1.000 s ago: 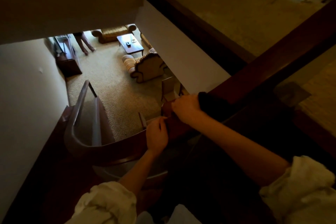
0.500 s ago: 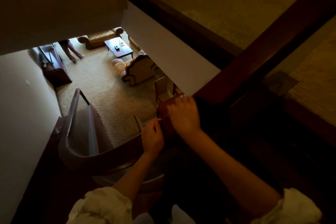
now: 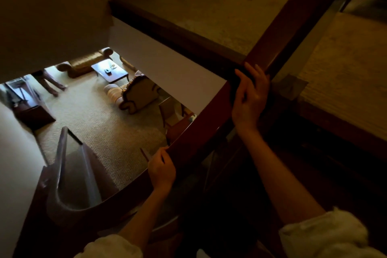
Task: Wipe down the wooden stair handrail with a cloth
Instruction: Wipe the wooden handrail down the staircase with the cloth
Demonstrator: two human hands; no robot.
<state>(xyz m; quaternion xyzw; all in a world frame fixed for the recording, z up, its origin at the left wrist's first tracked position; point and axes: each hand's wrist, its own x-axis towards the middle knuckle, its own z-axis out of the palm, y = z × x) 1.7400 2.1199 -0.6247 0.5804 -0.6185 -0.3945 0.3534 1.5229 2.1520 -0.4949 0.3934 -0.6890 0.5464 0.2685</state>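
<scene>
The wooden handrail [image 3: 293, 27] crosses the frame on a long diagonal. It rises from a curve at the lower left, passes through the centre and runs straight on to the upper right corner, so its long axis goes lower left to upper right. It is tilted like the stairs it follows.

The right hand [image 3: 249, 98] lies on the rail just right of centre, fingers stretched out fairly straight and pressing down. A dark shape under its fingers, against the wood, looks like the cloth [image 3: 232, 90], though the dim light makes that hard to confirm. The left hand [image 3: 162, 168] is lower down the rail, below centre, its fingers curled over the near edge and gripping the wood, probably to steady the body.

The wipe seems to be mid-run. The light is too poor to show any difference between cleaned and uncleaned wood, so what is finished cannot be read. The straight stretch above the right hand and the curved part at the lower left may both remain.

Far below, at centre left, are a carpeted floor [image 3: 88, 115] and a coffee table [image 3: 110, 72].
</scene>
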